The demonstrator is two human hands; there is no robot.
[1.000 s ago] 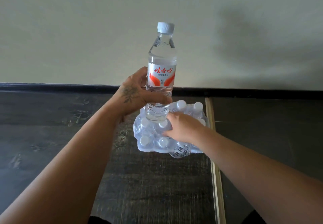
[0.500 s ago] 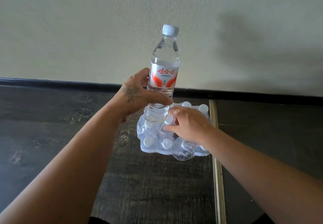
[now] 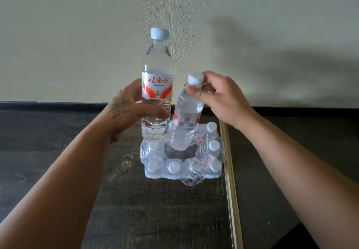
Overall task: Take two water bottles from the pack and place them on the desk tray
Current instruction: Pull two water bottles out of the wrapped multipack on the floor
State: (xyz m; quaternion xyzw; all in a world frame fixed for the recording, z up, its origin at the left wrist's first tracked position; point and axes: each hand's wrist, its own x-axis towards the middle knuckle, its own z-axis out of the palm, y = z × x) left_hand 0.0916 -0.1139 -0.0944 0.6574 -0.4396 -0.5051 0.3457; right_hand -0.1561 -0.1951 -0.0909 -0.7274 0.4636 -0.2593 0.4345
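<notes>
The left hand (image 3: 128, 110) grips the first bottle (image 3: 157, 85) upright, clear above the pack (image 3: 182, 161); the right hand (image 3: 217, 97) pinches the second bottle (image 3: 184, 120) by its cap, tilted, base inside the wrap.

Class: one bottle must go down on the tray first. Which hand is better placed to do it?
Probably left. The left hand wraps its upright bottle mid-body; the right hand pinches a tilted bottle by its cap.

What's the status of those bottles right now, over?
Left hand holds first bottle upright. Right hand grips second bottle by the neck, tilted above pack. Tray unseen.
</notes>
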